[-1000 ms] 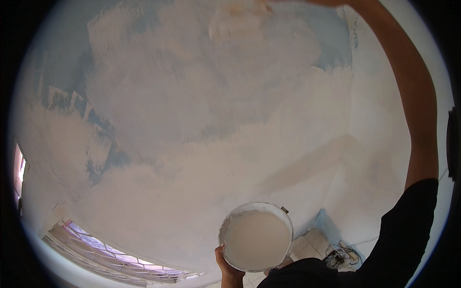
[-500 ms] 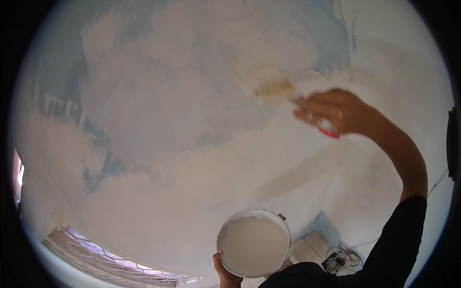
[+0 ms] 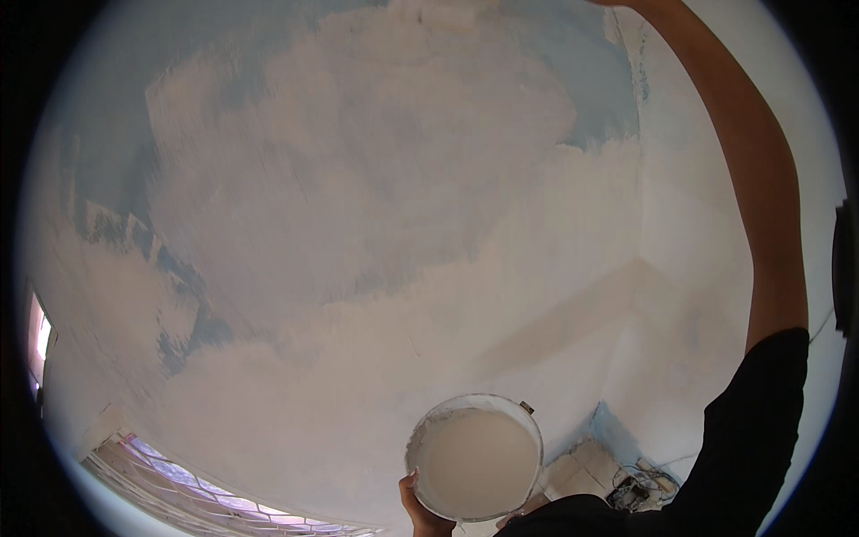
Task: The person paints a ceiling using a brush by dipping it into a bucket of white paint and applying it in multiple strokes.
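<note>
Low in the view, my left hand (image 3: 426, 512) grips the left rim of a round bucket (image 3: 413, 447), the thumb over its edge. Pale, cream-coloured paint (image 3: 477, 461) fills much of the bucket. My right arm reaches far up along the right side. Only the lower edge of my right hand (image 3: 624, 3) shows at the top of the picture; its fingers and anything in them are cut off. Before me, the wall (image 3: 358, 206) carries uneven whitish paint, with light blue patches (image 3: 604, 80) bare at the top and left.
A wall corner runs down on the right, where a second whitish wall (image 3: 707, 295) meets the first. On the tiled floor (image 3: 573, 470) lies a dark object with tangled cables (image 3: 631, 490). A window with a white grille (image 3: 206, 492) is at lower left.
My right hand, which held a paintbrush against the wall, has swung up to the top edge, and the brush has left the view. My left hand and the bucket are nearly still.
</note>
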Motion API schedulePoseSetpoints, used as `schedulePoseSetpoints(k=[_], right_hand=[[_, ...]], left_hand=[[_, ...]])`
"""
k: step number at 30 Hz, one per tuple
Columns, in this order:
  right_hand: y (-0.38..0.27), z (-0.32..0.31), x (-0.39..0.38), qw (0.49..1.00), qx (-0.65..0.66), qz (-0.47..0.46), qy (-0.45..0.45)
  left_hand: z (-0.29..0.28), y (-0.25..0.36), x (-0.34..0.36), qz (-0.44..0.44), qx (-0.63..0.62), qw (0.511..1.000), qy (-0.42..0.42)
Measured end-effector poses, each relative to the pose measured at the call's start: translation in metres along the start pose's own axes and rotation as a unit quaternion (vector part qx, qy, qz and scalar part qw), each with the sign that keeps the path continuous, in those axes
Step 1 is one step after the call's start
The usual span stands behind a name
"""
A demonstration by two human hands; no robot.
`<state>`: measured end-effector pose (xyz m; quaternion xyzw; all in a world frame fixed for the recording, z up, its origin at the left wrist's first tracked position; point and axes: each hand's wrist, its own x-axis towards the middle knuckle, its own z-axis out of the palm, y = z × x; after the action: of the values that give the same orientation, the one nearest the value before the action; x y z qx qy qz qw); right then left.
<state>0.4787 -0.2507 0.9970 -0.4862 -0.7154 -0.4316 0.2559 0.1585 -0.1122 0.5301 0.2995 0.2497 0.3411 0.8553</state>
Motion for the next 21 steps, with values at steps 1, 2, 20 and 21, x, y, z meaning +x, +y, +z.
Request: schedulePoseSetpoints(k=[1,2,20,21], right_hand=[[0.0,0.001,0.003,1.0,-0.001,-0.002,0.001],[0.0,0.003,0.006,0.996,-0.063,-0.025,0.052],[-0.068,0.065,-0.096,0.936,0.121,0.134,-0.302],[-0.061,0.06,-0.083,0.941,0.101,0.14,-0.291]], left_hand=[[0.0,0.001,0.0,0.002,-0.001,1.0,-0.001],[0.0,0.002,0.0,-0.003,0.007,1.0,-0.006],[-0.001,0.008,0.009,-0.011,0.015,0.999,-0.051],[-0.001,0.008,0.009,-0.011,0.001,0.999,-0.047]])
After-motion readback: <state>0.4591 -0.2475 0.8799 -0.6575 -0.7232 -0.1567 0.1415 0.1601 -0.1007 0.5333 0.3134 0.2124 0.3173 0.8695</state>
